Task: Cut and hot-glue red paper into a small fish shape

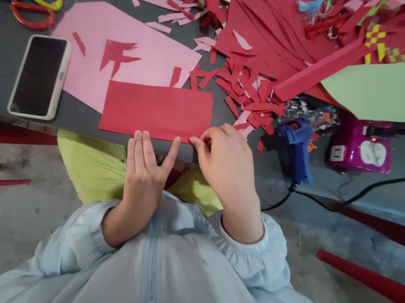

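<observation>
A folded-looking red paper rectangle [157, 112] lies along the table's near edge, partly over a pink sheet [103, 24]. My left hand [147, 170] is open, its fingers stretched out and their tips on the paper's bottom edge. At the lower right corner, my right hand [226, 163] pinches the red paper between thumb and forefinger. Just above the paper, small red cut pieces [115, 55] rest on the pink sheet. Whether the rectangle has more than one layer cannot be made out clearly.
On the left are a phone [39, 77] and scissors [36, 4]. To the right stand a blue glue gun [295, 149] and a purple power box [361, 147] with a black cable. Red scraps [248, 89], stacked red sheets [272, 23] and green paper [397, 89] lie behind.
</observation>
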`<action>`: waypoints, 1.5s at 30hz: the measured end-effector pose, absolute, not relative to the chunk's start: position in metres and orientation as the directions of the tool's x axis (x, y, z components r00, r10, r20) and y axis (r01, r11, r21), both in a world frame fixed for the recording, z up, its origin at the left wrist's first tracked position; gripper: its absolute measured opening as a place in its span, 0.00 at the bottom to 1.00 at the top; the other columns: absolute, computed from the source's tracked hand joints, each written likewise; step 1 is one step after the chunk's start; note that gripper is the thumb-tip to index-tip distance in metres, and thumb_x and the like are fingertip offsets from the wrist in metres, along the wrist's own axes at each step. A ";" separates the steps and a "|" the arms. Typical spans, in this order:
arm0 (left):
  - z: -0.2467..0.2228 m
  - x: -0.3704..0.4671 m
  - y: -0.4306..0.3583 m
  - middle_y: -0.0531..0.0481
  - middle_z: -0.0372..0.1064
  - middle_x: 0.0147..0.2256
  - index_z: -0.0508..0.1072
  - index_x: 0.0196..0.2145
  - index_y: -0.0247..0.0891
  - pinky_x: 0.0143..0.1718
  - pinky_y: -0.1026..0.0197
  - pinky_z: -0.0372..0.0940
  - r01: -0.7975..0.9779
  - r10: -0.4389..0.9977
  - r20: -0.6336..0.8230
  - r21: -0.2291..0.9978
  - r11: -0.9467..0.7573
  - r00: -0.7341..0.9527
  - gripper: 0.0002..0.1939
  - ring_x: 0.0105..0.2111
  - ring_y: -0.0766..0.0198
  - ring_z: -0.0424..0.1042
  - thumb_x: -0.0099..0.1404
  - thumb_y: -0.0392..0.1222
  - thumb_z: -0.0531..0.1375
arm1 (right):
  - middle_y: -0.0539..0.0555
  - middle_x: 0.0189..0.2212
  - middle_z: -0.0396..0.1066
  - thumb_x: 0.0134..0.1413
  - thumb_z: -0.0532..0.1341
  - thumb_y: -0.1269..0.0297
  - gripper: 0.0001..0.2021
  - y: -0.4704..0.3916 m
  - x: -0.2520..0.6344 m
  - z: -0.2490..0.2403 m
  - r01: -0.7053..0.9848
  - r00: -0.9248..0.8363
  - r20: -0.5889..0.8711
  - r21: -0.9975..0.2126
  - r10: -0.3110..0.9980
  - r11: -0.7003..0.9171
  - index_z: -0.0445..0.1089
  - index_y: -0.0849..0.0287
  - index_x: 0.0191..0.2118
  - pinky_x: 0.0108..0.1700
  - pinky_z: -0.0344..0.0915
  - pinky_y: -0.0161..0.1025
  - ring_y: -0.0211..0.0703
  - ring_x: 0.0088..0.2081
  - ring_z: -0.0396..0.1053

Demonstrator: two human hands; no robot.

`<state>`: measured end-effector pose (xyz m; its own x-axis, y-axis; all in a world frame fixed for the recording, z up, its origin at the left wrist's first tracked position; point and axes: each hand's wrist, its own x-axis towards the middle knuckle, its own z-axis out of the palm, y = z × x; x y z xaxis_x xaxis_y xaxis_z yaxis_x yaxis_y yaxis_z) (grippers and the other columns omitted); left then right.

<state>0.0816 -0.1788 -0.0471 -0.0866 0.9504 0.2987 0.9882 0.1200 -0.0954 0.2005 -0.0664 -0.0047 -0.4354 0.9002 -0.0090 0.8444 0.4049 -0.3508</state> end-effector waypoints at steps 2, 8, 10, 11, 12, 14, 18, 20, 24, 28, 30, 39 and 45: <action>-0.046 0.082 -0.179 0.24 0.56 0.66 0.46 0.72 0.45 0.60 0.32 0.64 0.988 0.951 0.298 -0.096 0.118 -0.085 0.41 0.67 0.32 0.52 0.68 0.38 0.63 | 0.60 0.35 0.72 0.64 0.60 0.59 0.12 -0.066 0.200 -0.005 0.850 -0.432 -0.012 -0.341 0.902 0.402 0.75 0.62 0.35 0.40 0.60 0.43 0.50 0.38 0.68; -0.046 0.081 -0.179 0.21 0.56 0.65 0.49 0.71 0.44 0.60 0.33 0.64 0.987 0.951 0.300 -0.120 0.109 -0.069 0.40 0.67 0.30 0.53 0.68 0.37 0.63 | 0.61 0.36 0.73 0.65 0.59 0.59 0.13 -0.065 0.197 0.000 0.874 -0.428 -0.060 -0.280 0.902 0.396 0.75 0.64 0.37 0.40 0.60 0.42 0.50 0.39 0.70; -0.046 0.081 -0.178 0.21 0.56 0.65 0.50 0.71 0.44 0.60 0.33 0.64 0.987 0.951 0.301 -0.119 0.108 -0.068 0.40 0.67 0.30 0.53 0.68 0.39 0.63 | 0.61 0.37 0.74 0.65 0.58 0.59 0.14 -0.064 0.196 0.003 0.881 -0.432 -0.089 -0.253 0.898 0.399 0.76 0.65 0.38 0.39 0.60 0.41 0.51 0.40 0.70; -0.046 0.081 -0.178 0.22 0.56 0.65 0.50 0.71 0.44 0.60 0.33 0.64 0.987 0.951 0.300 -0.115 0.110 -0.071 0.39 0.67 0.31 0.53 0.68 0.39 0.63 | 0.61 0.37 0.74 0.66 0.58 0.60 0.14 -0.064 0.196 0.004 0.884 -0.435 -0.104 -0.240 0.895 0.402 0.76 0.65 0.38 0.39 0.59 0.41 0.51 0.40 0.70; -0.046 0.081 -0.178 0.23 0.56 0.65 0.50 0.71 0.45 0.60 0.33 0.64 0.988 0.951 0.301 -0.110 0.110 -0.073 0.39 0.67 0.31 0.53 0.68 0.39 0.63 | 0.62 0.37 0.74 0.66 0.58 0.60 0.14 -0.063 0.195 0.006 0.885 -0.438 -0.119 -0.228 0.891 0.405 0.76 0.65 0.39 0.39 0.59 0.41 0.51 0.40 0.71; -0.047 0.080 -0.178 0.23 0.56 0.65 0.51 0.71 0.44 0.60 0.33 0.63 0.989 0.950 0.305 -0.105 0.108 -0.071 0.38 0.67 0.31 0.54 0.68 0.39 0.63 | 0.62 0.38 0.74 0.66 0.57 0.60 0.14 -0.062 0.195 0.007 0.887 -0.445 -0.139 -0.207 0.885 0.413 0.76 0.66 0.39 0.39 0.59 0.41 0.50 0.39 0.71; -0.048 0.080 -0.178 0.24 0.56 0.65 0.52 0.71 0.46 0.60 0.32 0.63 0.991 0.945 0.321 -0.086 0.104 -0.071 0.39 0.66 0.30 0.54 0.68 0.40 0.64 | 0.62 0.37 0.74 0.67 0.55 0.60 0.15 -0.062 0.194 0.010 0.886 -0.456 -0.150 -0.170 0.877 0.432 0.76 0.66 0.40 0.39 0.58 0.41 0.50 0.39 0.71; -0.048 0.079 -0.178 0.26 0.54 0.67 0.50 0.71 0.50 0.60 0.31 0.63 0.993 0.943 0.325 -0.062 0.098 -0.073 0.39 0.67 0.31 0.54 0.68 0.40 0.63 | 0.63 0.37 0.75 0.68 0.55 0.61 0.15 -0.062 0.193 0.012 0.885 -0.460 -0.159 -0.156 0.874 0.438 0.76 0.66 0.40 0.38 0.58 0.41 0.50 0.39 0.71; -0.046 0.078 -0.177 0.30 0.54 0.67 0.49 0.71 0.55 0.60 0.31 0.62 0.994 0.944 0.323 -0.057 0.095 -0.072 0.40 0.67 0.34 0.55 0.68 0.40 0.63 | 0.62 0.37 0.75 0.67 0.56 0.61 0.15 -0.058 0.193 0.012 0.885 -0.462 -0.175 -0.160 0.870 0.437 0.76 0.65 0.39 0.36 0.57 0.41 0.49 0.37 0.72; -0.041 0.079 -0.174 0.30 0.58 0.65 0.56 0.68 0.53 0.60 0.32 0.63 0.993 0.942 0.329 -0.067 0.096 -0.069 0.35 0.66 0.35 0.59 0.68 0.40 0.63 | 0.59 0.35 0.75 0.65 0.59 0.59 0.13 -0.054 0.196 0.009 0.882 -0.449 -0.145 -0.229 0.882 0.412 0.76 0.63 0.36 0.35 0.58 0.40 0.46 0.35 0.71; -0.039 0.080 -0.173 0.30 0.60 0.63 0.58 0.67 0.52 0.59 0.32 0.64 0.992 0.941 0.332 -0.073 0.103 -0.073 0.34 0.65 0.35 0.60 0.68 0.39 0.63 | 0.57 0.34 0.75 0.63 0.61 0.59 0.11 -0.057 0.200 0.007 0.876 -0.435 -0.089 -0.271 0.896 0.399 0.75 0.63 0.38 0.36 0.59 0.39 0.46 0.36 0.71; -0.034 0.082 -0.170 0.33 0.61 0.62 0.60 0.66 0.52 0.58 0.32 0.65 0.994 0.946 0.311 -0.033 0.108 -0.093 0.36 0.64 0.36 0.61 0.65 0.30 0.63 | 0.51 0.26 0.69 0.65 0.53 0.73 0.22 -0.112 0.220 -0.008 0.790 -0.600 0.156 -0.044 0.785 0.612 0.69 0.56 0.62 0.32 0.56 0.39 0.42 0.30 0.63; -0.030 0.081 -0.169 0.33 0.58 0.65 0.62 0.66 0.53 0.59 0.30 0.63 0.994 0.955 0.278 0.013 0.105 -0.104 0.35 0.65 0.34 0.59 0.65 0.29 0.61 | 0.51 0.25 0.69 0.66 0.52 0.74 0.24 -0.116 0.218 -0.008 0.831 -0.554 0.085 -0.008 0.828 0.556 0.68 0.56 0.63 0.30 0.54 0.38 0.40 0.29 0.63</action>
<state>0.0812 -0.1685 -0.0300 -0.1041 0.9549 0.2779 0.9944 0.1046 0.0130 0.2180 -0.1157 -0.0084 -0.5537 0.8284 0.0850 0.8310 0.5563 -0.0085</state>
